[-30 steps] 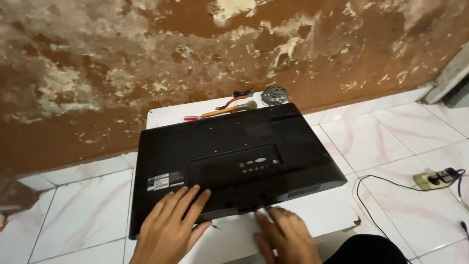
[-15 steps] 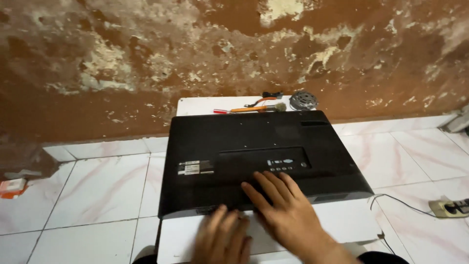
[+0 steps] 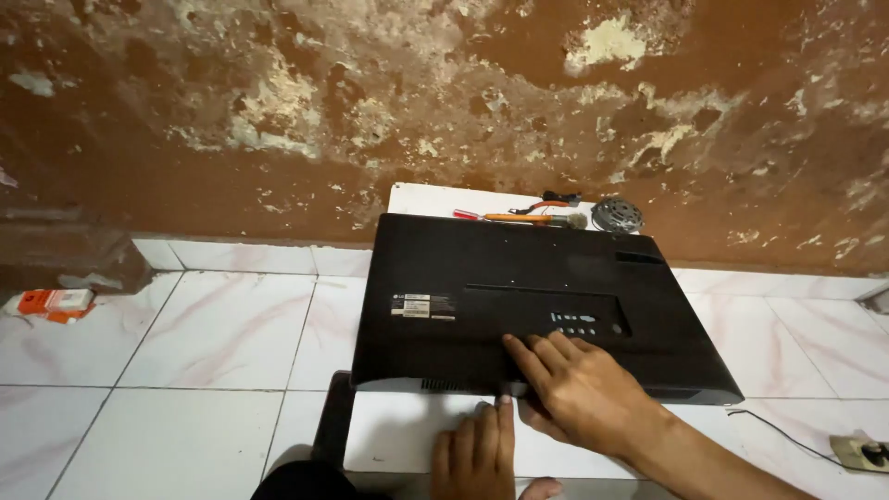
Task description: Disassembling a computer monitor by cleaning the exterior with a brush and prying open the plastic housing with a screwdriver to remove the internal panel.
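Note:
A black flat-screen monitor (image 3: 519, 296) lies face down on a low white table (image 3: 407, 435), its back panel up with a port recess and a label. My right hand (image 3: 579, 389) rests flat on the panel's near edge just below the ports, fingers spread and holding nothing. My left hand (image 3: 477, 454) lies flat on the white table in front of the monitor. Its fingertips reach the monitor's near edge and it holds nothing.
At the table's far end lie a red screwdriver (image 3: 472, 215), orange-handled pliers (image 3: 542, 206), a small brush (image 3: 556, 220) and a round metal part (image 3: 617, 215). An orange box (image 3: 56, 303) sits on the tiled floor at left, a power strip (image 3: 866, 452) with cable at right. A peeling brown wall stands behind.
My left hand slid off the panel's left part to the table edge near the middle. My right hand moved up from the table edge onto the panel. The view shifted left.

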